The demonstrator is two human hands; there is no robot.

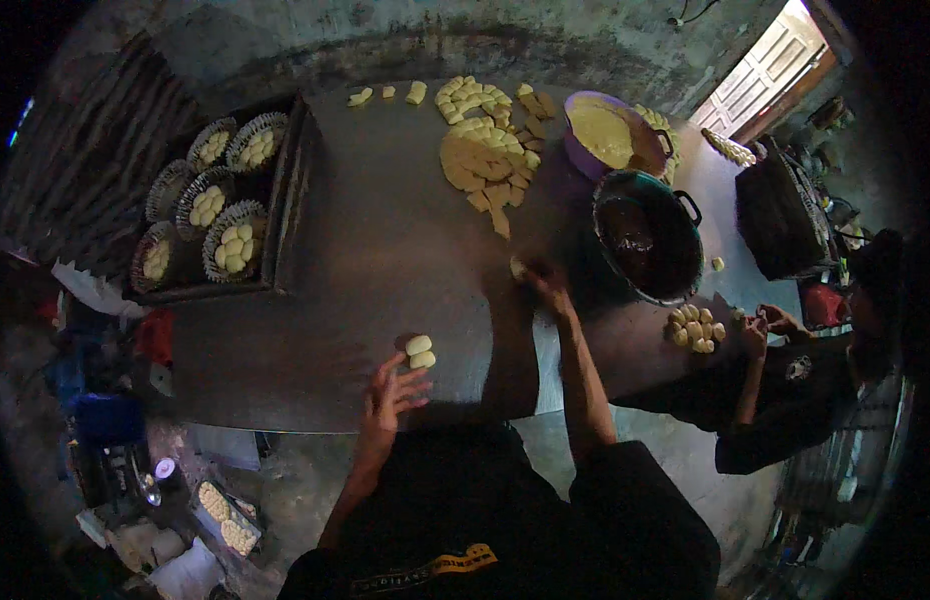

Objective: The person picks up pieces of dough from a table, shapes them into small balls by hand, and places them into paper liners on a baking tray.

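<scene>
My left hand (390, 392) rests on the steel table (355, 220) with fingers spread, its fingertips just beside two pale dough pieces (419, 350) that lie together. My right hand (545, 285) reaches forward at the middle of the table, blurred, with its fingertips on a small dough piece (518, 267). Beyond it lie flat tan cut pieces (480, 172) and clusters of pale dough pieces (460, 95).
A dark crate (282, 205) holds several fluted tins of dough at left. A purple tub (605, 135) and black tub (645, 240) stand right of my reach. A co-worker (815, 390) handles dough beside a pile of balls (695, 328); another dark crate (785, 210) stands behind.
</scene>
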